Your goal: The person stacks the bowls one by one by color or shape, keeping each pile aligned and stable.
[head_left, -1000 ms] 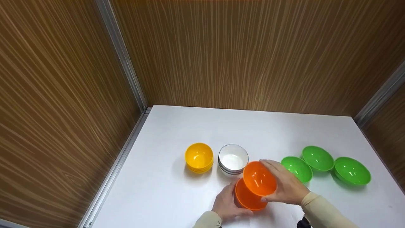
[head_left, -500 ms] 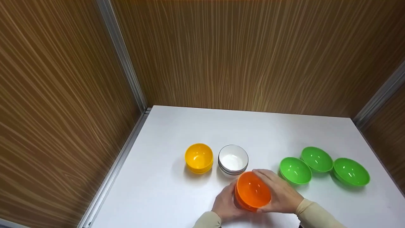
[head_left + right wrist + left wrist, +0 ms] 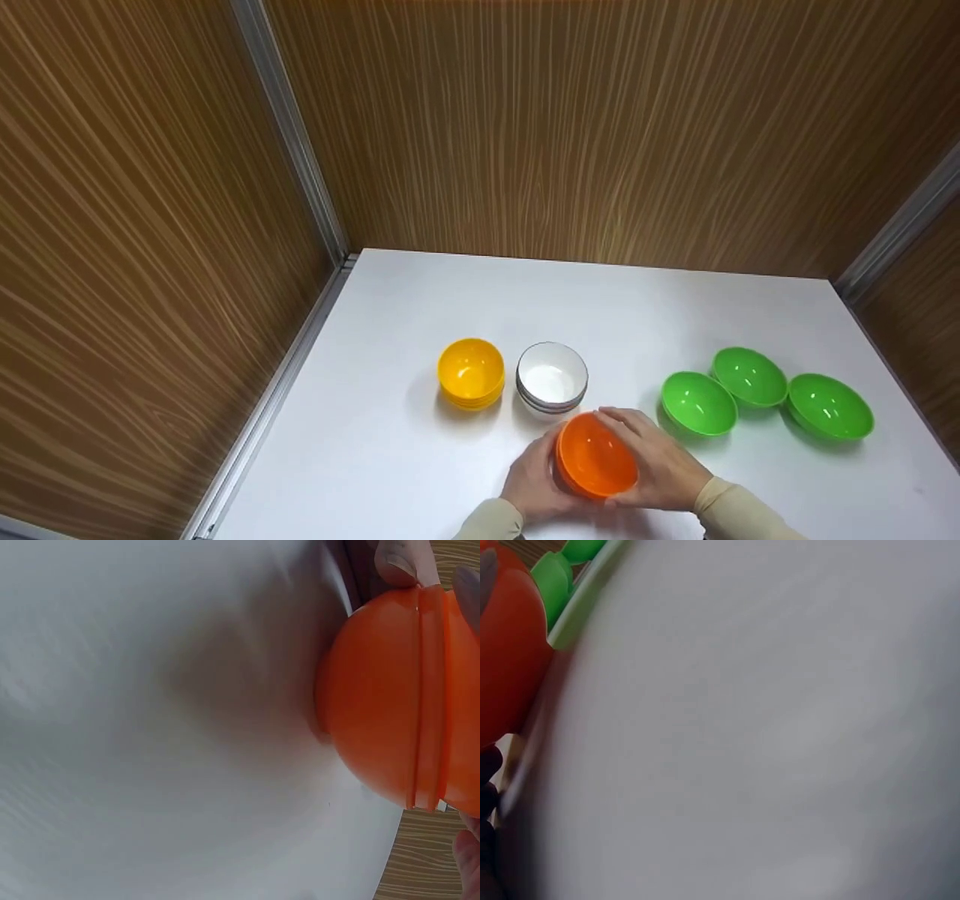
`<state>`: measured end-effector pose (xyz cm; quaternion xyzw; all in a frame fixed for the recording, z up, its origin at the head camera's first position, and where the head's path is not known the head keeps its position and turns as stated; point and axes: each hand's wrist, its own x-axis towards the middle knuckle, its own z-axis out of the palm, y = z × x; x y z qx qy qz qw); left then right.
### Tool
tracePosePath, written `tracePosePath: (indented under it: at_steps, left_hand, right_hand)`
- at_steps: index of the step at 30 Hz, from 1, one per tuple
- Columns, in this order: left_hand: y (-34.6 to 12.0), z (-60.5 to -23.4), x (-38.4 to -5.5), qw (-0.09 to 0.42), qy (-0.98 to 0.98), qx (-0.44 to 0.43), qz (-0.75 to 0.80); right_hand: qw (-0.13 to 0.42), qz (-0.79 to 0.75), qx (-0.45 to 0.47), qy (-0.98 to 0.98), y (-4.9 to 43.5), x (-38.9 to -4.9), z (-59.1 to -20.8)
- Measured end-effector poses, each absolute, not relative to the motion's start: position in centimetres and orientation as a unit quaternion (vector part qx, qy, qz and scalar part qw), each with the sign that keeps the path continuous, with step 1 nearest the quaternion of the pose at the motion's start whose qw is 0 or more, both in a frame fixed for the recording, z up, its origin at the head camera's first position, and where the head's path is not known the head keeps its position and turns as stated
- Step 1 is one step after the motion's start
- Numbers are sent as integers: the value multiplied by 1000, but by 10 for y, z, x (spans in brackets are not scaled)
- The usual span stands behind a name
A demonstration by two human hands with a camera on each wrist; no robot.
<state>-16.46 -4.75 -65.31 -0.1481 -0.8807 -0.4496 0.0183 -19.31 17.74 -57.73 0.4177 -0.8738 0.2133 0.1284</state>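
Stacked yellow bowls [image 3: 471, 375] stand beside stacked white bowls [image 3: 552, 376], three green bowls [image 3: 750, 377] farther right, wood-grain panelling [image 3: 562, 127] behind.

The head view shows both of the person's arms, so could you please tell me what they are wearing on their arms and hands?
The left sleeve and right sleeve are long, plain pale beige fabric, reaching the wrists, with no visible print. The left hand and right hand are bare, without gloves.
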Motion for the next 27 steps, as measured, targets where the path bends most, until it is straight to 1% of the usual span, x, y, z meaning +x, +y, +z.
tracePosePath:
  at_steps: [5,14,22,27]
  left_hand:
    - [-47,-652,-166,11,-885,-145,-442]
    - [-46,-649,-164,-22,-879,-127,-459]
    - [-46,-651,-164,-19,-877,-125,-463]
    - [-47,-653,-165,-8,-876,-136,-463]
  right_hand:
    - [118,214,410,-879,177,-194,-581]
    - [106,221,400,-883,175,-192,-589]
    - [86,238,387,-886,175,-191,-593]
    - [80,262,374,-886,178,-190,-598]
